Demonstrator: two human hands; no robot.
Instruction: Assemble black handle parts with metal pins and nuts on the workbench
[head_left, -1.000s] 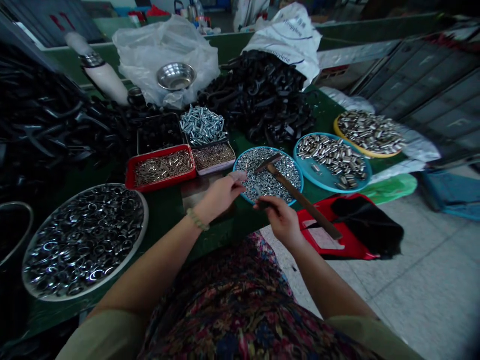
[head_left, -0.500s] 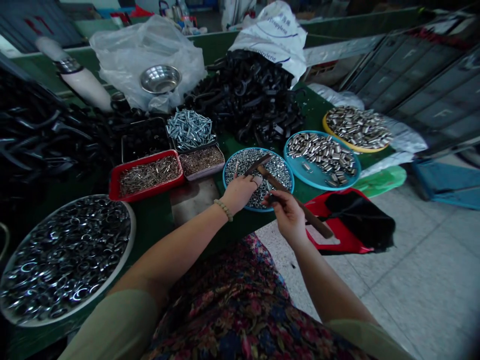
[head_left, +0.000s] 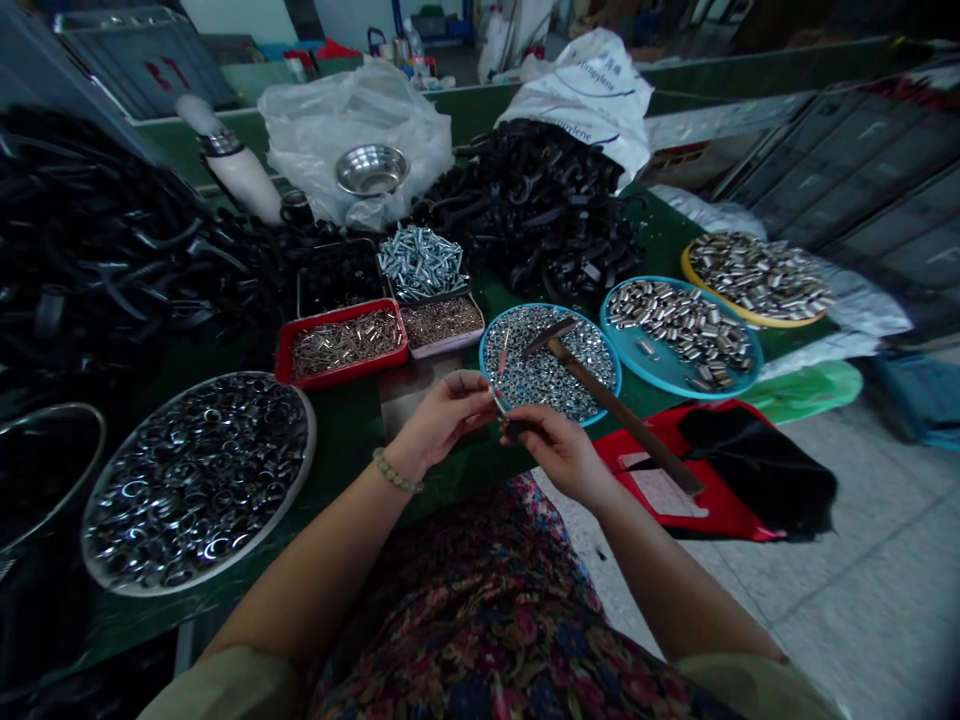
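My left hand (head_left: 442,418) is held in front of the blue tray of nuts (head_left: 487,345), a beaded bracelet on its wrist. Its thumb and fingers close together at the tip of a thin shiny metal pin (head_left: 498,400). Whether a tiny piece sits between those fingertips is too small to tell. My right hand (head_left: 562,452) pinches the pin's lower end, where a small black piece (head_left: 514,428) shows. Across the nut tray lies a hammer (head_left: 619,410), its wooden handle pointing toward the lower right.
Around the green table stand a red tray of pins (head_left: 281,365), a pale tray of rings (head_left: 311,440), a blue tray of metal sleeves (head_left: 754,375) and a yellow tray (head_left: 686,265). Black parts (head_left: 540,210) are heaped behind. A red-and-black cloth item (head_left: 705,520) lies right.
My left hand has left the nut tray and come back toward my right hand, so both now meet at the metal pin. The view has turned left.
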